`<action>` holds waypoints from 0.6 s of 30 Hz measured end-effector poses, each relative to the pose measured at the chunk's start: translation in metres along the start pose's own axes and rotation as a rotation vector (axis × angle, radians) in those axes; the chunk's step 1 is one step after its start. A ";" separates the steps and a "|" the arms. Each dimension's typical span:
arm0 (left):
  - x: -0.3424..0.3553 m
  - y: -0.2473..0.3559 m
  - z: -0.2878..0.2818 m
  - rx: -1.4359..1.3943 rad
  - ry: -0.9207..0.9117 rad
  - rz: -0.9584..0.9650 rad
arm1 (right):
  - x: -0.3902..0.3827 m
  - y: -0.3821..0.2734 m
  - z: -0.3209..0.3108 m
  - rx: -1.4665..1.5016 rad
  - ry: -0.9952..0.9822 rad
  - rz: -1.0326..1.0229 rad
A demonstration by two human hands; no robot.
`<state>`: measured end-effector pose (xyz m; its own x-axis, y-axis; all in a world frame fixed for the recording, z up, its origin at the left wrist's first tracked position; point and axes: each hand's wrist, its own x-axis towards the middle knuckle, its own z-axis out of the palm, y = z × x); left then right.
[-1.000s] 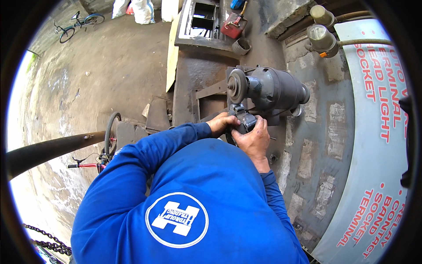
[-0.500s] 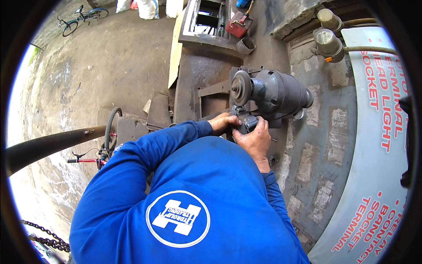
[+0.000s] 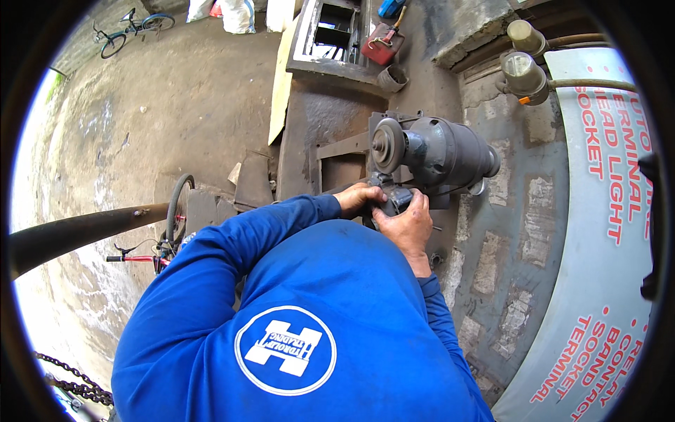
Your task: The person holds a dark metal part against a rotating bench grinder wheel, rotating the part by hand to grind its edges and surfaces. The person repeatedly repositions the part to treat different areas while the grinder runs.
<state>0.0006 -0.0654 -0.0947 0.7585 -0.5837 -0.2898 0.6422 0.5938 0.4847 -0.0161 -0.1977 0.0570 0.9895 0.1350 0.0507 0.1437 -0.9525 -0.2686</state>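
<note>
Motor (image 3: 455,151): grey, dust-coated, cylindrical. Wheel (image 3: 387,145): round, at the motor's left end. Right hand (image 3: 408,224) and left hand (image 3: 357,197): fingers curled around opposite sides of the metal part (image 3: 398,200). Metal part: compact, dark grey, dull, faceted; located below the wheel. Clearance: narrow at the wheel's lower rim, where contact cannot be determined; wider left of the rim.

A dark metal stand (image 3: 342,143) with a slanting bar carries the grey grinder motor (image 3: 450,151) and its round wheel (image 3: 385,145). The brown floor (image 3: 190,105) (marked with pale patches toward the left) bears a blue bicycle (image 3: 131,28) at the upper left and white sacks (image 3: 239,17) along the upper edge.
</note>
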 end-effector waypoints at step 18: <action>-0.027 0.025 0.041 0.625 0.024 0.245 | -0.032 0.018 0.005 0.161 0.227 -0.078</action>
<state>-0.0080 -0.0577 -0.0413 0.8812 -0.4560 -0.1248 0.2713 0.2715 0.9234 -0.0449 -0.2172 0.0456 0.9500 0.1242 0.2866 0.2374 -0.8834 -0.4040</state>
